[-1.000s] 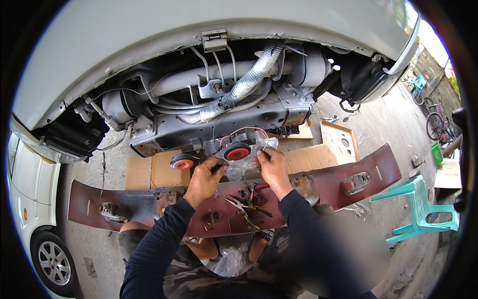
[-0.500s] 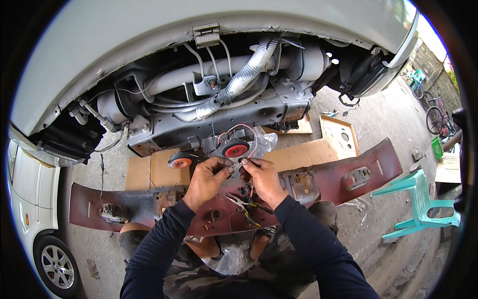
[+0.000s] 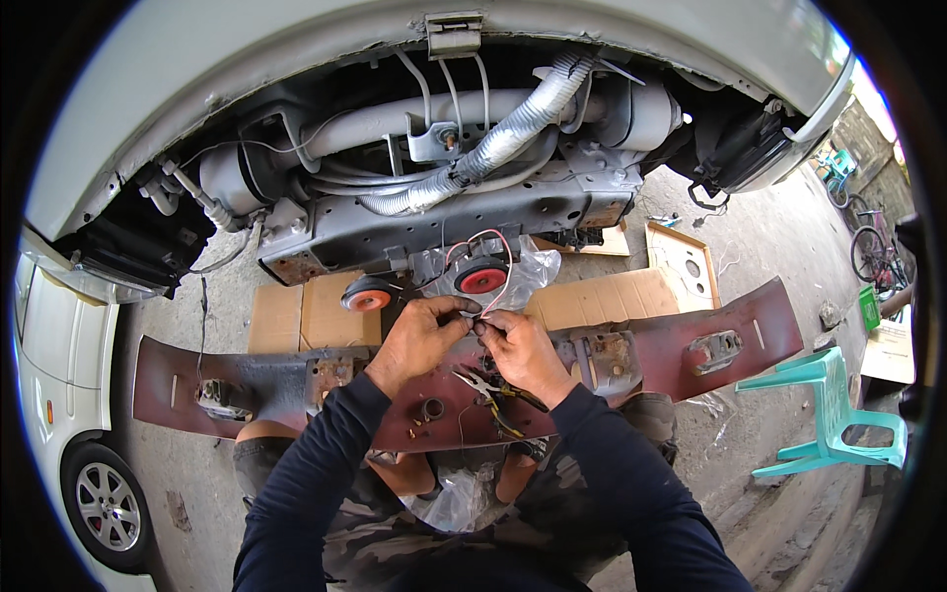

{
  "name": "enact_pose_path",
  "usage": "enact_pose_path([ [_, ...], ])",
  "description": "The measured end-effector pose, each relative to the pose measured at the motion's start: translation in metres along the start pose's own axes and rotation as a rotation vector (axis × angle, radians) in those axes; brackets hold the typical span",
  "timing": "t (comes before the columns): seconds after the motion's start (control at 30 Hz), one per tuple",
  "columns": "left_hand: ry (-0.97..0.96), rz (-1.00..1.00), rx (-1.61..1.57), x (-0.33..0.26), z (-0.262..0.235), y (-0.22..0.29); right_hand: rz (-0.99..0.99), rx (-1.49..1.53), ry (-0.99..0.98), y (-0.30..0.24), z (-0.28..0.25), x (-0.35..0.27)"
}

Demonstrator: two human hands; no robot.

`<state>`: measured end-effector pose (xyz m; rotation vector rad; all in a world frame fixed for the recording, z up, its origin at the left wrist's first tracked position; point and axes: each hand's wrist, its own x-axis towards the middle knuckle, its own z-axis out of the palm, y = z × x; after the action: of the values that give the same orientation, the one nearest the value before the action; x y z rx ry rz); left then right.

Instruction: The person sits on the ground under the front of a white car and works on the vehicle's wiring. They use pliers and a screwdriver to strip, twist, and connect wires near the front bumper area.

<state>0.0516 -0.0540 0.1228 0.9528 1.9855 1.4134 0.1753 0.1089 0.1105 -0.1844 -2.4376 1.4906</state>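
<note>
the pink wire (image 3: 509, 260), mid-frame, looks light and bendy, best pinched near its end; the right hand (image 3: 523, 350) grips it there, the left hand (image 3: 419, 340) pinches closed alongside, contents hidden from me.

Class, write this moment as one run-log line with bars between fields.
left hand: pinched, contents unclear | right hand: pinching pink wire | pliers: on red panel

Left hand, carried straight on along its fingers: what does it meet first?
Probably the right hand, close ahead of the left hand; the depth between them is unclear.
</note>
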Motion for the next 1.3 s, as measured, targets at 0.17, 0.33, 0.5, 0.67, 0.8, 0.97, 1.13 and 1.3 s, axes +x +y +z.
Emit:
enact_pose_path([
  [0.17,-0.054,-0.068,-0.045,0.0,0.001,0.003,-0.07,-0.059,-0.084,0.0,-0.005,0.0],
  [0.33,-0.113,-0.125,-0.032,-0.001,-0.002,0.003,0.047,0.053,-0.16,0.004,-0.005,0.0],
  [0.5,-0.178,-0.121,-0.157,-0.002,-0.006,0.005,0.054,0.093,-0.179,0.009,-0.009,0.005],
  [0.67,-0.177,-0.122,-0.092,-0.001,-0.006,0.004,-0.086,-0.088,-0.165,0.01,-0.014,0.004],
  [0.8,-0.182,-0.214,-0.072,0.0,-0.007,0.005,-0.097,-0.112,-0.186,0.011,-0.016,0.005],
  [0.97,-0.167,-0.2,-0.122,-0.001,-0.005,0.008,0.088,0.016,-0.267,0.007,-0.018,0.006],
  [1.13,-0.155,-0.202,-0.17,-0.002,-0.002,0.006,0.285,0.202,-0.276,0.003,-0.018,-0.003],
  [1.3,-0.146,-0.178,-0.175,-0.001,0.001,0.003,0.337,0.346,-0.209,0.008,-0.008,-0.01],
])
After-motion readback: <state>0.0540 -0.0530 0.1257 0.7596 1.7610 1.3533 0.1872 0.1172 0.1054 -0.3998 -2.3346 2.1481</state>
